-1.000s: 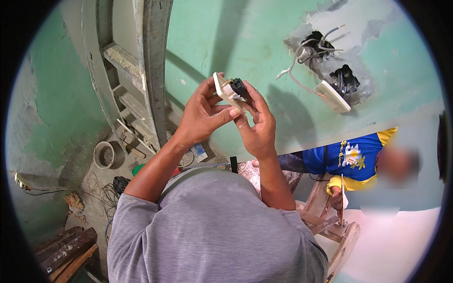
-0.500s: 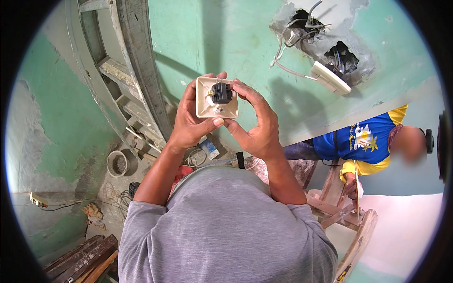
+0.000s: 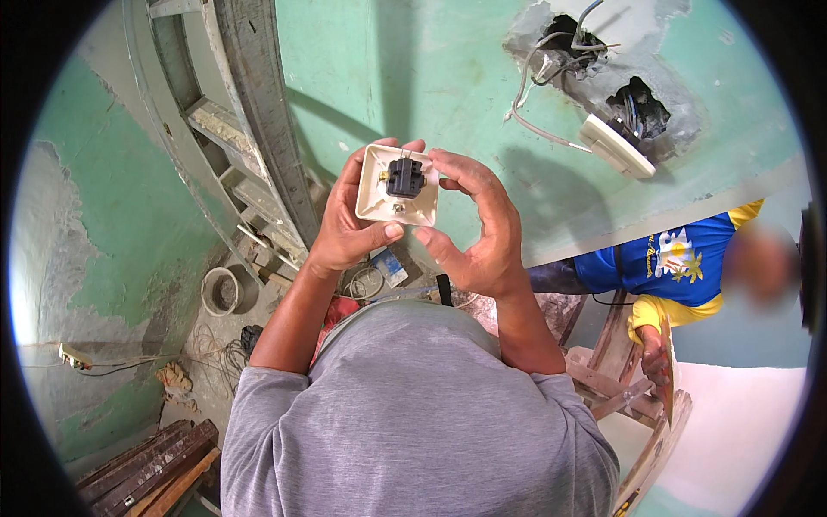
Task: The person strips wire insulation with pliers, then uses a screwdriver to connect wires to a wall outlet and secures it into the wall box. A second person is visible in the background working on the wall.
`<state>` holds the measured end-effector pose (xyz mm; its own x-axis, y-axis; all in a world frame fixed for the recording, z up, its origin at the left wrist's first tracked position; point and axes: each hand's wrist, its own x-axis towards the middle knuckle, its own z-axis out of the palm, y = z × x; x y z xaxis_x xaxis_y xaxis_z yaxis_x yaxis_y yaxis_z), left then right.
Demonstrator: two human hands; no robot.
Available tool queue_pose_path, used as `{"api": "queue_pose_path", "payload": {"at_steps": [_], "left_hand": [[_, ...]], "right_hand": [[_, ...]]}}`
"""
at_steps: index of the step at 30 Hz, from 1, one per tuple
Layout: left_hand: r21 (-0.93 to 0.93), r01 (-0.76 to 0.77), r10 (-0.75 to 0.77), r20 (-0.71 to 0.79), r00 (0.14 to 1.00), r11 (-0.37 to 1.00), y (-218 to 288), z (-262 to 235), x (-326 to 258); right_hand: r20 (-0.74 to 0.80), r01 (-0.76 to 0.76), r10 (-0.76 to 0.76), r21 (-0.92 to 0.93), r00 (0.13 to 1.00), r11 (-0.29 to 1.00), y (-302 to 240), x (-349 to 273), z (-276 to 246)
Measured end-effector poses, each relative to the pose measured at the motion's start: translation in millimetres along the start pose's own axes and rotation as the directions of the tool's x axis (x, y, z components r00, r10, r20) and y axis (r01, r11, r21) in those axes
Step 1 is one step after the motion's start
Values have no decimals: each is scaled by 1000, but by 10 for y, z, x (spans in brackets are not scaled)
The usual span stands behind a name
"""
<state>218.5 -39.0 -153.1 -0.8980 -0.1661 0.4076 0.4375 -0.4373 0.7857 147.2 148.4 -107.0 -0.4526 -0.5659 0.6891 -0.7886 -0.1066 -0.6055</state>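
Both of my hands are raised in front of a green wall. My left hand (image 3: 345, 226) grips a cream square switch plate (image 3: 398, 186) from the left and below, its back side facing me with a black mechanism (image 3: 403, 176) at the centre. My right hand (image 3: 476, 231) cups the plate's right edge, fingertips touching its top corner. Above right, two rough holes in the wall (image 3: 603, 77) show loose grey wires (image 3: 538, 73), and another cream plate (image 3: 616, 145) hangs there from its wires.
A grey wooden ladder (image 3: 228, 129) leans on the wall at the left. Below lie a small round tin (image 3: 220, 291), coiled wire (image 3: 369, 281), a socket strip (image 3: 73, 355) and wooden planks (image 3: 151, 465). A person in a blue and yellow shirt (image 3: 668, 263) stands at the right by a wooden frame (image 3: 616, 379).
The plate has turned so its back faces me squarely and has come lower and closer. My right fingers moved from the mechanism to the plate's right edge.
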Motion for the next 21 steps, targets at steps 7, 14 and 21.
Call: {"api": "queue_pose_path", "payload": {"at_steps": [7,14,21], "left_hand": [[88,1,6,-75,997,996,-27,-24,25],[189,-10,23,-66,998,982,2,-12,75],[210,-36,47,-44,998,977,55,107,297]], "right_hand": [[-71,-115,124,119,990,986,96,-8,-7],[-239,-272,543,666,805,695,267,214,-279],[-127,-155,648,920,751,360,444,601,-461]]}}
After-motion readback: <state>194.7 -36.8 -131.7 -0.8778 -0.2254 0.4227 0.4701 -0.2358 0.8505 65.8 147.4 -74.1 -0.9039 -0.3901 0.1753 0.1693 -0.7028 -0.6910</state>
